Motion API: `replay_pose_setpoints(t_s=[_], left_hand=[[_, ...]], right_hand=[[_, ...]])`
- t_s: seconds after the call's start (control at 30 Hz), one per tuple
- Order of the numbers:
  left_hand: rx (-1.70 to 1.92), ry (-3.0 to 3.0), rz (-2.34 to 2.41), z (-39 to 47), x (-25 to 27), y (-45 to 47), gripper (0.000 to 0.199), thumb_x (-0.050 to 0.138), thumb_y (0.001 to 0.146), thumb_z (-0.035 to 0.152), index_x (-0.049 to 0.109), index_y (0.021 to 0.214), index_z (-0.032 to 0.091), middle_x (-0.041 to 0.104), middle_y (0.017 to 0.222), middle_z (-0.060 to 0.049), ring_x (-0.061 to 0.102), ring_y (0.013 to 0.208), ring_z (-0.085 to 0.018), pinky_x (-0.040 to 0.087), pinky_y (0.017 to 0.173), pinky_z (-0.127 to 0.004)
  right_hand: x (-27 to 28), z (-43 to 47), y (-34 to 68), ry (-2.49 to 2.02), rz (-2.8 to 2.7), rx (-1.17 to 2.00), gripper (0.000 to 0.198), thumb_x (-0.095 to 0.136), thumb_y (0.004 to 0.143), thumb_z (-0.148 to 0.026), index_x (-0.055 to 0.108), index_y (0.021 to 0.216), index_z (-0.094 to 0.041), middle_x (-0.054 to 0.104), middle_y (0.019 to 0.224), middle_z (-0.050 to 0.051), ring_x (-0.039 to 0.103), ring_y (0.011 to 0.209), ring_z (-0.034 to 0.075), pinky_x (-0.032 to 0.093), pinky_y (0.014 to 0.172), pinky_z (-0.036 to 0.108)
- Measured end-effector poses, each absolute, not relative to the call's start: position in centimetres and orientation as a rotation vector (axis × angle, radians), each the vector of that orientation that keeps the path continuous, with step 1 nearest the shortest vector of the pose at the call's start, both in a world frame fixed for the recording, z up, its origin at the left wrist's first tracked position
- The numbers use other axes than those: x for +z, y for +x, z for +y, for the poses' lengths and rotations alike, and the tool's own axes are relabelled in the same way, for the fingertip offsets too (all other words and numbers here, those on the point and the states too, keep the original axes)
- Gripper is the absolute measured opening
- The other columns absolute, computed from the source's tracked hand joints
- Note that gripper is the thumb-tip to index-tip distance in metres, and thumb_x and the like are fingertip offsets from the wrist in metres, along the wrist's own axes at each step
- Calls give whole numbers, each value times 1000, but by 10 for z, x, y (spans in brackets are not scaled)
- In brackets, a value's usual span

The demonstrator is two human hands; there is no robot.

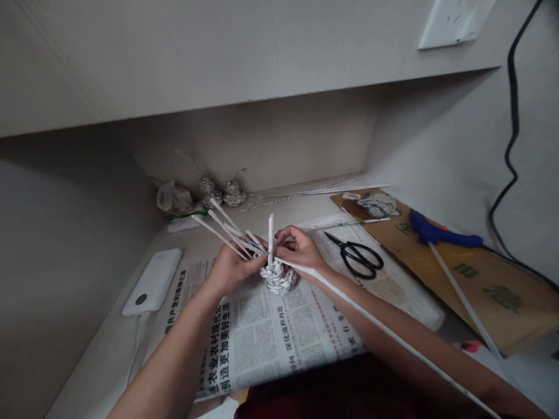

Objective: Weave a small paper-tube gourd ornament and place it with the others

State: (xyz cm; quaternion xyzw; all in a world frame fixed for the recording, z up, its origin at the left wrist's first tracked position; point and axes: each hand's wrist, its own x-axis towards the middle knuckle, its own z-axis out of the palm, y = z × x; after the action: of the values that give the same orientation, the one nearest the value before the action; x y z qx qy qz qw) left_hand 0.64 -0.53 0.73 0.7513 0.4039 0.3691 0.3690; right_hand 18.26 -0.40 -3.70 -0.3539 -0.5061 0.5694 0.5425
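Note:
Between my two hands is a small round weave of rolled paper (279, 279), with several rolled paper sticks (225, 227) poking up and to the left from it. My left hand (236, 265) is closed around the weave and the base of those sticks; some of its fingers are hidden behind them. At the weave's upper right, my right hand (299, 247) pinches a long paper strip (375, 317), which trails over my right forearm to the lower right. One short stick (271, 233) stands upright between the hands.
Newspaper (257, 343) covers the table. Black scissors (358, 256) lie right of my hands. Beyond them are cardboard (463, 279) and a blue glue gun (441, 233). A white power bank (152, 282) lies left. Woven paper gourd shapes (233, 192) stand at the back.

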Motion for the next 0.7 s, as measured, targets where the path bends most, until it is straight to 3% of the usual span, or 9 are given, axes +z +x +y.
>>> replay_pose_setpoints(t_s=[0.23, 0.37, 0.47, 0.53, 0.7], left_hand=[[974, 1995, 1101, -3, 3, 3, 16, 67, 77, 30, 68, 83, 15, 69, 72, -2, 63, 67, -15, 50, 64, -25], [1014, 2008, 1146, -2, 3, 1, 15, 65, 79, 29, 68, 83, 15, 69, 74, -3, 63, 69, -16, 49, 66, -27], [1042, 2050, 1134, -1, 6, 0, 13, 64, 80, 28, 68, 82, 16, 70, 78, -5, 64, 73, -17, 50, 70, -30], [1050, 2068, 1102, -1, 6, 0, 12, 64, 80, 28, 68, 81, 16, 70, 79, -5, 64, 74, -18, 51, 71, -31], [1027, 2067, 1019, -2, 5, 1, 11, 64, 80, 26, 67, 83, 16, 71, 81, -5, 65, 75, -17, 51, 72, -29]], right_hand=[[-39, -6, 181, -904, -1320, 1146, 25, 71, 75, -40, 58, 81, -19, 58, 61, -4, 53, 50, 10, 42, 47, 21], [-40, -5, 182, -1006, -1407, 967, 19, 63, 81, -38, 65, 79, -19, 64, 74, 2, 60, 66, 14, 48, 59, 26], [-38, -3, 185, -1075, -1477, 856, 16, 66, 79, -35, 71, 83, -20, 68, 85, 6, 63, 82, 19, 50, 69, 30], [-37, -1, 185, -1074, -1419, 955, 19, 70, 75, -37, 72, 83, -20, 69, 85, 6, 64, 82, 20, 51, 70, 31], [-34, 0, 180, -920, -1094, 1410, 27, 76, 65, -41, 68, 77, -17, 67, 70, 2, 59, 59, 13, 49, 58, 28]])
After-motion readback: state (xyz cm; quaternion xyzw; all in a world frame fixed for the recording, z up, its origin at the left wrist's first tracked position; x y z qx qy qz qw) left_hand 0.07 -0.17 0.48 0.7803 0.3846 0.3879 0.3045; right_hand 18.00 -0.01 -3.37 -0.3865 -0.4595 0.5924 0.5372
